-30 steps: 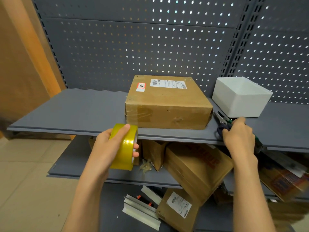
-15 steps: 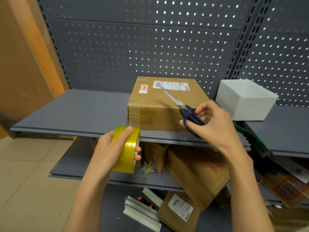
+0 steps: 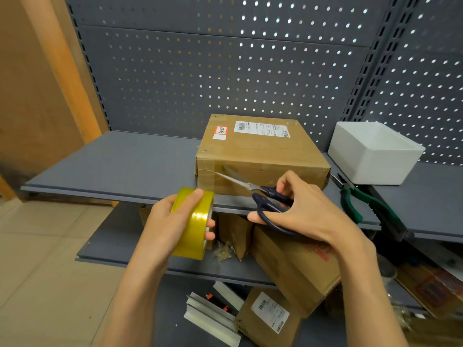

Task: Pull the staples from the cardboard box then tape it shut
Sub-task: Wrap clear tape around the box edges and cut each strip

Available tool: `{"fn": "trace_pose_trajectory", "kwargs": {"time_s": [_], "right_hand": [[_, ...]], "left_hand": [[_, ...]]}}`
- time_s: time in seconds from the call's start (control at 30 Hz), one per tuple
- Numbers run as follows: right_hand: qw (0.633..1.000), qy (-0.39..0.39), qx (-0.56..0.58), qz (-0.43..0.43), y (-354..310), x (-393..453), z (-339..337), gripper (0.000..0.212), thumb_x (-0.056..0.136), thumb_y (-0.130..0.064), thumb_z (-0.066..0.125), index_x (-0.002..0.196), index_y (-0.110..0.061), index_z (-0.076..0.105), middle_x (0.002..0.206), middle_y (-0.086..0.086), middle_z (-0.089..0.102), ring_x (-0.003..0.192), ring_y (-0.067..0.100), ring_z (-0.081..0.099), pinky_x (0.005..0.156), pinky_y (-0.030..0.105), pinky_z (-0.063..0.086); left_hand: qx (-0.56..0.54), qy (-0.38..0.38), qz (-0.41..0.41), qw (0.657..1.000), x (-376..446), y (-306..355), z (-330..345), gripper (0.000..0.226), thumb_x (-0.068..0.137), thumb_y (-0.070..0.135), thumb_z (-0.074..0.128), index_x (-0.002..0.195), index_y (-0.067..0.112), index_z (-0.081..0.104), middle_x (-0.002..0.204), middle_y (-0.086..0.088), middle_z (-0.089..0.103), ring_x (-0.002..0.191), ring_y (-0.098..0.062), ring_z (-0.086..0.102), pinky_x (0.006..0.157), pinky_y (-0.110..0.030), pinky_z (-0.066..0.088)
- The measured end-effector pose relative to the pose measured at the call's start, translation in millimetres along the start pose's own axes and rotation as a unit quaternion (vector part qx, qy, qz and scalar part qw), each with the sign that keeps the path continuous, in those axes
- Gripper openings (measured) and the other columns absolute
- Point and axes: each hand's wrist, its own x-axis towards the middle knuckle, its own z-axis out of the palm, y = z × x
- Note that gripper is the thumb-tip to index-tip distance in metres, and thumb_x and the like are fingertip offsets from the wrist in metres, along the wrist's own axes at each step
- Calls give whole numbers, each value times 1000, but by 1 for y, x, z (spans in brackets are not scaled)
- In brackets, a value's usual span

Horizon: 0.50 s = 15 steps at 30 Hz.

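Cardboard box [image 3: 260, 156] sits closed on the upper grey shelf [image 3: 112, 161], shipping label [image 3: 261, 128] and a red-edged sticker [image 3: 221, 130] on top, clear tape across its front face. My left hand [image 3: 172, 221] grips the yellowish tape roll [image 3: 194, 222], fingers curled round it, just in front of the shelf edge below the box's left corner. My right hand [image 3: 303, 211] has fingers through the dark handles of the scissors [image 3: 253, 191]; blades slightly parted, tips at the box's front face near that corner. Can't tell if they touch the tape. Green-handled pliers [image 3: 355, 199] lie on the shelf right of the box, white tub [image 3: 375, 152] behind them. More boxes [image 3: 293, 266] on the lower shelf.
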Motion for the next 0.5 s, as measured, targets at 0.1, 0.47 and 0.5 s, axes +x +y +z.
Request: {"fn": "trace_pose_trajectory", "kwargs": {"time_s": [0.1, 0.47, 0.5], "right_hand": [[1000, -28, 7, 6, 0, -1, 0, 65, 56, -68, 71, 91, -21, 44, 81, -9, 60, 67, 7, 52, 56, 19, 42], [998, -45, 31, -15, -7, 12, 6, 66, 53, -68, 73, 90, -20, 47, 81, -7, 63, 68, 9, 54, 60, 24, 46], [998, -42, 30, -18, -8, 13, 7, 66, 53, -68, 73, 89, -20, 47, 81, -7, 64, 68, 9, 55, 60, 24, 46]], "left_hand": [[3, 0, 4, 1000, 0, 0, 0, 20, 91, 33, 51, 87, 14, 57, 50, -2, 66, 39, -9, 60, 37, -17, 46], [4, -5, 1, 1000, 3, -3, -2, 23, 90, 35, 53, 92, 13, 58, 58, -7, 69, 44, -14, 64, 44, -22, 53], [6, -5, 1, 1000, 3, -4, -2, 23, 90, 36, 53, 93, 13, 58, 59, -7, 69, 45, -15, 64, 45, -22, 53]]}}
